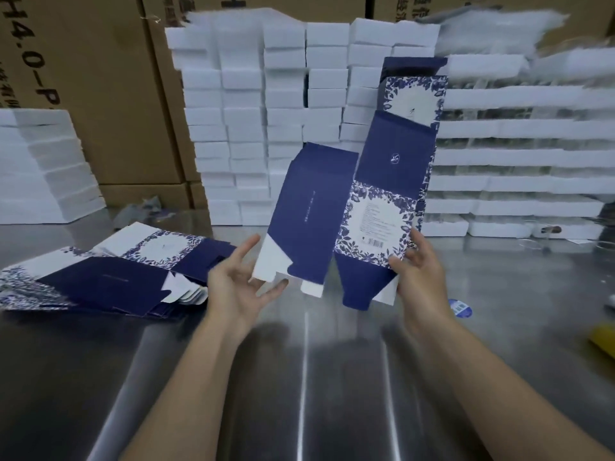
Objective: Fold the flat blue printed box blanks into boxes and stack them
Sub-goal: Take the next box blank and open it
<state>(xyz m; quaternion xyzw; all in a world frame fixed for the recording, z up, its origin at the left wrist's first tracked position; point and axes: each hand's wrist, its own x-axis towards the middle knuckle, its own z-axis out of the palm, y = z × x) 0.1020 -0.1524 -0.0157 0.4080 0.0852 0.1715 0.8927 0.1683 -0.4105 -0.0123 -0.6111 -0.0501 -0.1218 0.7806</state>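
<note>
Stainless steel table (299,387) is carrying all the work. Brown cardboard cartons (100,94) are standing behind its far edge. Stacks of white boxes (249,128) are rising in columns along the middle of the far edge. A lower white stack (43,168) is sitting at the far left corner, and blurred white-and-clear stacks (519,161) are filling the far right.

Pile of flat blue printed blanks (109,277) is lying fanned near the left edge, navy and floral panels facing up.

One blue printed blank (309,211) is hanging upright above the middle of the surface, clear of the steel. It is bending along a crease: the navy side panel is angling left, and the long strip with floral panels is reaching up in front of the white boxes.

Right hand (419,277) is pinching the blank at the lower right edge of the barcode panel, thumb on the printed face, fingers behind. Left hand (233,281) is showing a wide, relaxed spread, palm up, with fingertips (278,287) at the white lower flap; contact cannot be confirmed.

Round blue sticker (460,307) is lying near the right edge, with a blurred yellow object (604,334) at that edge.
</note>
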